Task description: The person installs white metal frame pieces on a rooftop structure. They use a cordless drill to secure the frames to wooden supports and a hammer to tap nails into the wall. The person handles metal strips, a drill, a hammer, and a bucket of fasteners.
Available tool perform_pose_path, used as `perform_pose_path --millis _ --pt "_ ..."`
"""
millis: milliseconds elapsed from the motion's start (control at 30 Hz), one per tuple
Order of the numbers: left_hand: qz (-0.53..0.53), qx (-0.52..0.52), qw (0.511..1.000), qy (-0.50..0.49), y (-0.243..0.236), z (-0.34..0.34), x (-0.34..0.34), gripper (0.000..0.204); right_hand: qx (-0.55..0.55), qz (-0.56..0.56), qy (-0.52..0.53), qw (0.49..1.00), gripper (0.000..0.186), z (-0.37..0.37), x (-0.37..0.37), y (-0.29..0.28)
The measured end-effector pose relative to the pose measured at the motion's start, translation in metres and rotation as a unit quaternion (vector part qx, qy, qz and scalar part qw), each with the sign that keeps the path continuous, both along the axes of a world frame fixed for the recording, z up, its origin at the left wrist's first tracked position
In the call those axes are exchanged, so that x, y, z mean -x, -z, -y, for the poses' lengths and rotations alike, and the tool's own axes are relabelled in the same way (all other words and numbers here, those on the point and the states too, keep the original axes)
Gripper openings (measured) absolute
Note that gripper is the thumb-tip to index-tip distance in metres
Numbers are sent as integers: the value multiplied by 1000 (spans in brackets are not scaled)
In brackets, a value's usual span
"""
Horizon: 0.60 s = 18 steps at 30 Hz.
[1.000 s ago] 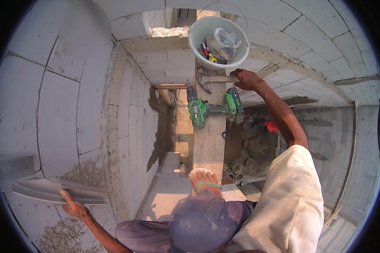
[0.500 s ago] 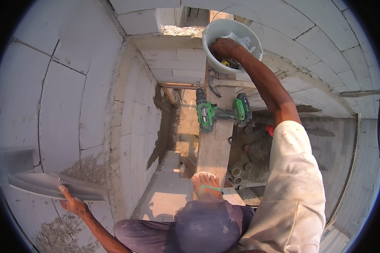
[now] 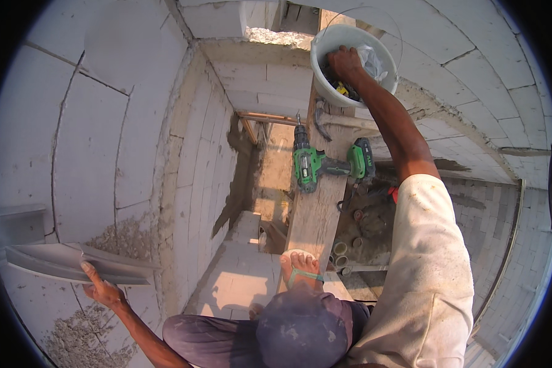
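My left hand point(image 3: 104, 291) grips a long grey channel piece point(image 3: 43, 257) against the block wall at the lower left. At the top, my right hand point(image 3: 348, 64) reaches into a white bucket point(image 3: 324, 92); its fingertips are hidden among the contents, near a clear plastic bag point(image 3: 373, 61) and small black and yellow items point(image 3: 342, 89). Below the bucket a hammer point(image 3: 337, 122) lies on the wooden plank point(image 3: 313, 227). Just beneath it on the same plank lies a green and black cordless drill point(image 3: 306, 162).
My sandalled foot point(image 3: 300, 268) rests on the narrow plank, high above a lower floor point(image 3: 270, 165) and several pipe ends point(image 3: 343, 251). Pale block walls point(image 3: 86, 153) surround me. A second grey piece point(image 3: 18, 218) sits at the far left.
My right hand has left the hammer's handle and gone up into the bucket. My left hand still holds the grey channel piece. The view has shifted slightly.
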<state>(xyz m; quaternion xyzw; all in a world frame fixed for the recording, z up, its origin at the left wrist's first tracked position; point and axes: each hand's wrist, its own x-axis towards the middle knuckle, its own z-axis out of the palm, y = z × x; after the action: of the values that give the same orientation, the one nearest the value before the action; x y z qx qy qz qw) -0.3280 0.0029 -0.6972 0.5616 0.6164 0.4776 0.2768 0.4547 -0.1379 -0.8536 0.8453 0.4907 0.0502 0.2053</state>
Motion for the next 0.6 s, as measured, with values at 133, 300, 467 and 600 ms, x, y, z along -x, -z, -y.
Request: perform_pose_path --millis 133,300,467,600 --pt "-8 -4 1000 8 1 -2 4 63 -85 -44 -63 993 31 10 -5 2" --pt "2 -2 1000 10 6 -5 9 63 -76 -48 -3 996 35 8 -5 7" --pt "-7 16 1000 -20 6 -2 8 65 -66 -80 -21 994 34 8 -2 2" --pt "-12 -10 1000 4 4 -2 7 64 -100 -86 -58 990 29 10 -2 5"
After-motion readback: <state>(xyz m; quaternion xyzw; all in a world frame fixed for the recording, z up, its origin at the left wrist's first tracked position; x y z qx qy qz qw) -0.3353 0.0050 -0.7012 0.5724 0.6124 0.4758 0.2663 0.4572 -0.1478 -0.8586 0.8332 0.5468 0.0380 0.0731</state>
